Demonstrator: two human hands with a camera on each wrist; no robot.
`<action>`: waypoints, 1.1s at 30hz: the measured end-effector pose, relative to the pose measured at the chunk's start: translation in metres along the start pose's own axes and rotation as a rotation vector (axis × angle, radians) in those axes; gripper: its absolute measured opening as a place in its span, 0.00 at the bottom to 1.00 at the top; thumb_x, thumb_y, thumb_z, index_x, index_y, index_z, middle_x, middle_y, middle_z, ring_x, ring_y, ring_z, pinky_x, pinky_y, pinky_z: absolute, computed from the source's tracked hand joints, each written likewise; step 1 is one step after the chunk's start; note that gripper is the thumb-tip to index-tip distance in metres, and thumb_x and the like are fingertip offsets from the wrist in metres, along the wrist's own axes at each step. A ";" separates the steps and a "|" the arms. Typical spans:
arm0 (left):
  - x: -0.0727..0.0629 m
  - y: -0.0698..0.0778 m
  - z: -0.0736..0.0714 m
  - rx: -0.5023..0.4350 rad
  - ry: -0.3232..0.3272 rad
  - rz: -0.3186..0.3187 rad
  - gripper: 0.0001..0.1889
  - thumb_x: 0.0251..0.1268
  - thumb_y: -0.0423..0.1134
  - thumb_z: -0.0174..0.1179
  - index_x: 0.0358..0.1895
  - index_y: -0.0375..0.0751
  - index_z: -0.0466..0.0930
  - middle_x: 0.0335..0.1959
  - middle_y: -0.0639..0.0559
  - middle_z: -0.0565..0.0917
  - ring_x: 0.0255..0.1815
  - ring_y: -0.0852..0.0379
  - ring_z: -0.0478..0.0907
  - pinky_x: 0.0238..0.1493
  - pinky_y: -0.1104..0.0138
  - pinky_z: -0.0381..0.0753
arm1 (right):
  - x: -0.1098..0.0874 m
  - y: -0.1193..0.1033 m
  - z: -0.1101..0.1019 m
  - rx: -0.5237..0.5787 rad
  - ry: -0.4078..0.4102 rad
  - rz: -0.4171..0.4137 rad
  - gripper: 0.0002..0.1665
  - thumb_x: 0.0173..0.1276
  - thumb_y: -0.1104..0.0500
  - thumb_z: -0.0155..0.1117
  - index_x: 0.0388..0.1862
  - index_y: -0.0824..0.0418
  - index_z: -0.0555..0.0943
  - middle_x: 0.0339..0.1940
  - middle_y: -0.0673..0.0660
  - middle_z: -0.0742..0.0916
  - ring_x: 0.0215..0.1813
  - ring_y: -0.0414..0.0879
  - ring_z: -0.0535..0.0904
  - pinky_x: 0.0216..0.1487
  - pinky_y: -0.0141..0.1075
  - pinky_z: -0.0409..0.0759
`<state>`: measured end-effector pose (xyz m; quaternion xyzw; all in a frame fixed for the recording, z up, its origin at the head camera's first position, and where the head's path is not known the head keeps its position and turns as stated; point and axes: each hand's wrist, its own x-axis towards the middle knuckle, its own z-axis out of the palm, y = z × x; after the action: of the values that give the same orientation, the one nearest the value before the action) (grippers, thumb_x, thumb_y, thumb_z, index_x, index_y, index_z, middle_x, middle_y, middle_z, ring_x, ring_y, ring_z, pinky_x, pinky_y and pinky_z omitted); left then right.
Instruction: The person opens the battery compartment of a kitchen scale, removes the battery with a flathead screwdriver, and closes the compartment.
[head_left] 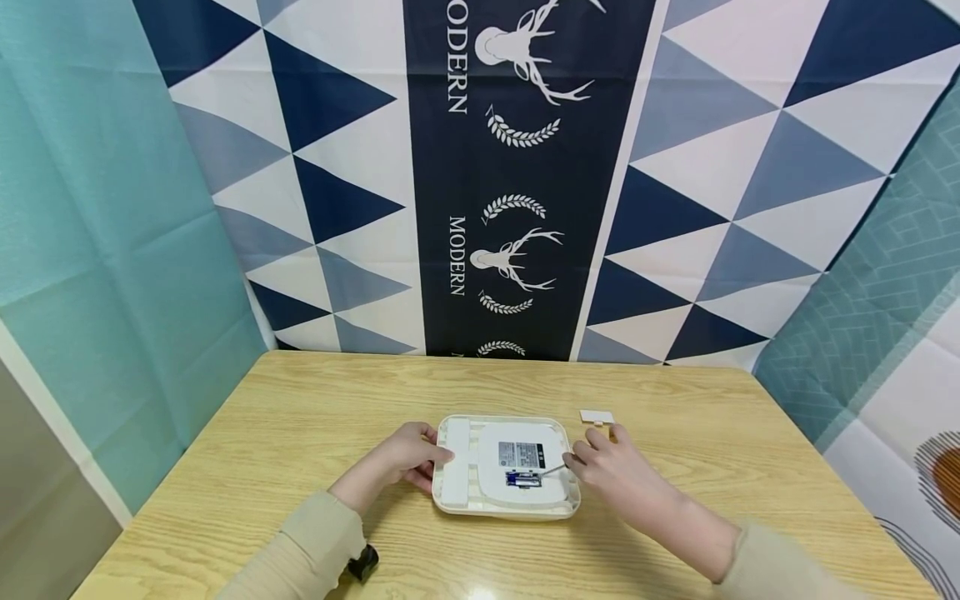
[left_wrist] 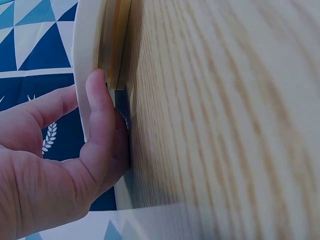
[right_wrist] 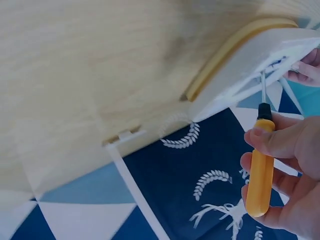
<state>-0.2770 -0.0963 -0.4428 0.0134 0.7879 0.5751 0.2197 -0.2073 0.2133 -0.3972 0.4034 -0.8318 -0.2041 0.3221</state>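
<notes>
A white rounded rectangular device (head_left: 487, 425) lies with a printed label and a battery compartment facing up. Blue-and-silver batteries (head_left: 523, 480) sit in that compartment. At the device's left edge my left hand (head_left: 412, 457) grips the rim, thumb on top and fingers beneath; the left wrist view shows this hand (left_wrist: 65, 150) at the pale rim (left_wrist: 87, 60). My right hand (head_left: 611, 467) holds a screwdriver (right_wrist: 261, 180) by its yellow handle, fingers wrapped around it. From its black collar a thin metal shaft (head_left: 553, 470) reaches to the batteries, its tip right at them.
A small white cover (head_left: 596, 417) lies on the wooden table (head_left: 337, 392) behind my right hand. Patterned cloth (head_left: 510, 183) hangs along the table's back edge, with teal cloth (head_left: 112, 208) at the left. A small black object (head_left: 363, 562) shows beside my left sleeve.
</notes>
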 end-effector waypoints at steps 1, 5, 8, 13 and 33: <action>0.000 0.000 0.000 0.000 0.000 0.000 0.16 0.60 0.33 0.63 0.48 0.32 0.69 0.26 0.43 0.80 0.21 0.54 0.77 0.21 0.61 0.85 | -0.002 0.000 0.001 0.012 0.007 0.012 0.13 0.47 0.62 0.66 0.36 0.55 0.86 0.26 0.50 0.80 0.32 0.48 0.70 0.30 0.43 0.70; -0.001 0.001 -0.001 -0.002 -0.003 -0.004 0.17 0.60 0.33 0.63 0.48 0.32 0.69 0.26 0.43 0.80 0.21 0.54 0.77 0.21 0.61 0.85 | -0.010 -0.003 0.008 0.087 0.032 0.067 0.16 0.44 0.63 0.68 0.36 0.57 0.86 0.28 0.51 0.81 0.32 0.47 0.72 0.26 0.40 0.69; 0.000 0.001 -0.002 -0.007 -0.008 -0.007 0.16 0.60 0.33 0.63 0.48 0.32 0.69 0.26 0.43 0.80 0.21 0.54 0.77 0.21 0.61 0.85 | -0.015 -0.004 0.012 0.125 0.045 0.101 0.16 0.43 0.63 0.68 0.36 0.57 0.86 0.27 0.51 0.82 0.31 0.47 0.73 0.25 0.39 0.69; 0.000 0.002 -0.003 -0.012 -0.011 -0.006 0.16 0.59 0.32 0.63 0.47 0.32 0.69 0.26 0.42 0.80 0.20 0.54 0.78 0.21 0.61 0.85 | -0.021 -0.006 0.018 0.186 0.036 0.147 0.18 0.44 0.65 0.67 0.39 0.57 0.86 0.30 0.50 0.84 0.32 0.46 0.76 0.25 0.37 0.72; 0.001 0.001 -0.006 -0.021 -0.023 0.003 0.18 0.60 0.33 0.63 0.49 0.32 0.69 0.27 0.42 0.81 0.21 0.54 0.78 0.22 0.60 0.85 | -0.028 -0.020 0.036 0.282 0.065 0.251 0.21 0.41 0.70 0.72 0.38 0.58 0.85 0.31 0.51 0.86 0.30 0.44 0.79 0.22 0.34 0.80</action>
<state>-0.2801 -0.1011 -0.4408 0.0187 0.7794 0.5833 0.2281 -0.2089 0.2270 -0.4448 0.3441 -0.8851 -0.0307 0.3120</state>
